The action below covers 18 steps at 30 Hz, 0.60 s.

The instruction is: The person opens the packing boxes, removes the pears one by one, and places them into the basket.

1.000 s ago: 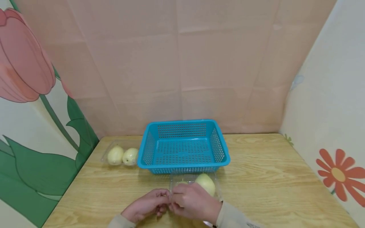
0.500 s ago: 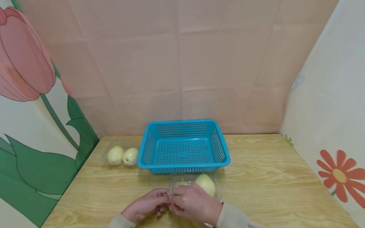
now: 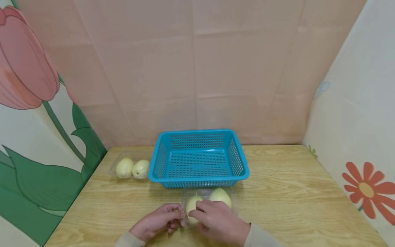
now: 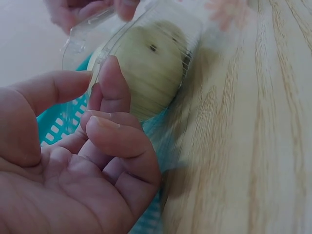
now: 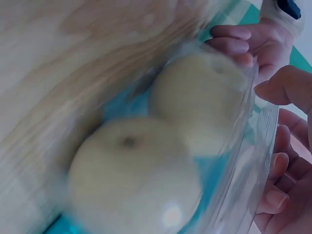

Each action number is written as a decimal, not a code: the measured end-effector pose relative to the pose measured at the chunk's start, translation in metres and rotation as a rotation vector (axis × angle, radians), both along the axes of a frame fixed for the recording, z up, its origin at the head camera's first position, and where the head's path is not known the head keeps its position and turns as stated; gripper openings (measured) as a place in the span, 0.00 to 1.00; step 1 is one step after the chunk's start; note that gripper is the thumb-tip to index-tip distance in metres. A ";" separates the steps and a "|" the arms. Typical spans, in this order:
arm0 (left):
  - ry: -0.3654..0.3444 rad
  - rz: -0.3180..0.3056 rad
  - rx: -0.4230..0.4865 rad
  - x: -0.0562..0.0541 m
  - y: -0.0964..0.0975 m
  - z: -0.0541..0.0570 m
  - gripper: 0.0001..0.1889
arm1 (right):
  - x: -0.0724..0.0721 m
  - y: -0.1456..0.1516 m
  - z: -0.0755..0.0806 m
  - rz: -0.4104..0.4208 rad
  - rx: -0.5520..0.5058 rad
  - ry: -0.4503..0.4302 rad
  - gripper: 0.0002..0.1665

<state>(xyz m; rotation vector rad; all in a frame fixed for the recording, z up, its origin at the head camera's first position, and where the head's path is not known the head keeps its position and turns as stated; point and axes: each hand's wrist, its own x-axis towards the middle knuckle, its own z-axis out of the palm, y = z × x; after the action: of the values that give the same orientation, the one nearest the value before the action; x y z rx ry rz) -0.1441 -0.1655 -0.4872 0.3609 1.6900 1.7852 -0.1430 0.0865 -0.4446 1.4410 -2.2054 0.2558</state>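
Note:
A clear plastic clamshell box with two pale yellow pears, a left pear and a right pear, lies before the blue basket. My left hand pinches the box's left front rim between thumb and fingertips; the left wrist view shows the thumb right at the plastic edge. My right hand is over the box's front side, partly hiding both pears. In the right wrist view its thumb and curled fingers lie on either side of the rim.
The blue perforated basket stands behind the box on the wooden table. To its left sits another clear box with two pears. A pink cloth hangs behind, with flower-printed walls on both sides.
My right hand has moved right along the box's front, away from my left hand, uncovering more of the left pear. The left hand has barely moved.

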 end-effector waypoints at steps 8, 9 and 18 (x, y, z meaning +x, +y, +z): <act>0.002 -0.007 -0.008 0.001 -0.004 0.000 0.04 | 0.000 0.018 -0.001 0.005 -0.031 0.066 0.23; 0.001 -0.012 -0.007 0.001 -0.004 0.000 0.04 | 0.000 0.020 -0.002 0.006 -0.031 0.072 0.23; -0.012 -0.068 0.015 0.000 -0.007 0.000 0.04 | 0.000 0.033 -0.005 -0.012 -0.036 0.106 0.22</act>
<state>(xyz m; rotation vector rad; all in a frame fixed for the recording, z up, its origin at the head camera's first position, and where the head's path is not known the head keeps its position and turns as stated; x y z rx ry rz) -0.1439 -0.1724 -0.4871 0.4085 1.6379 1.7479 -0.1428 0.1199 -0.4493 1.3894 -2.1134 0.2085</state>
